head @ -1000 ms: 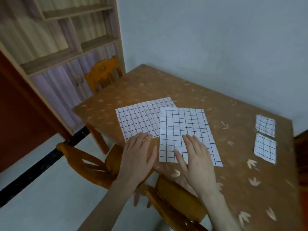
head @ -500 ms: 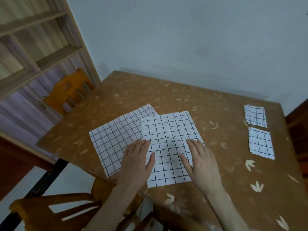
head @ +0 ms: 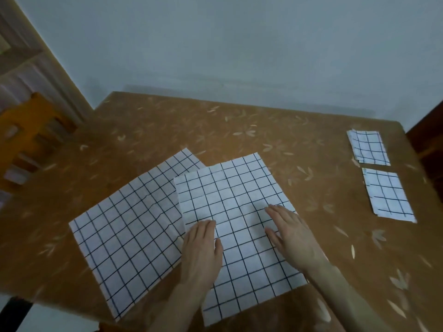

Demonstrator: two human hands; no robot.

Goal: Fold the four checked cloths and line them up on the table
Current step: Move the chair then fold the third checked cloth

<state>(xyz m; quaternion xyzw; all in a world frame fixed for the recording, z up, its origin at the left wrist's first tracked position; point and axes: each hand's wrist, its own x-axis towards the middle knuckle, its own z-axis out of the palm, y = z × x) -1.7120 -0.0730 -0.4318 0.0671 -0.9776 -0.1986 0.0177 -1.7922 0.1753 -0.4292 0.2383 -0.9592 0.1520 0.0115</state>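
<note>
- Four checked cloths lie on the brown surface [head: 239,130], a smooth wood-toned top printed with pale leaf shapes; each cloth is white fabric ruled with thin dark grid lines.
- The top open cloth [head: 230,202] is the landmark: a flat, roughly square sheet turned a little askew, with faint creases across its middle.
- Just left of that cloth, and partly under its left edge, lies the lower open cloth [head: 129,236], also spread flat, with a soft ridge running across it; its near corner reaches the surface's near edge.
- Well to the right of the top open cloth, by the surface's right edge, sit two small folded squares: the far folded cloth [head: 368,147] and, just nearer than it, the near folded cloth [head: 388,195], set apart by a narrow strip of bare top.
- The left hand [head: 201,252] lies palm down on the top open cloth near its left edge, fingers straight and together, the grip open and pressing flat.
- The right hand [head: 291,233] lies palm down on the same cloth towards its right edge, fingers straight and slightly spread, the grip likewise open, curled round nothing.
- Far left of the top open cloth, past the surface's left side, stands an orange wooden chair [head: 28,137] with a slotted back, blurred, in front of a pale wooden shelf unit [head: 36,51].
- Beyond the surface rises a plain grey-blue wall [head: 239,44].
</note>
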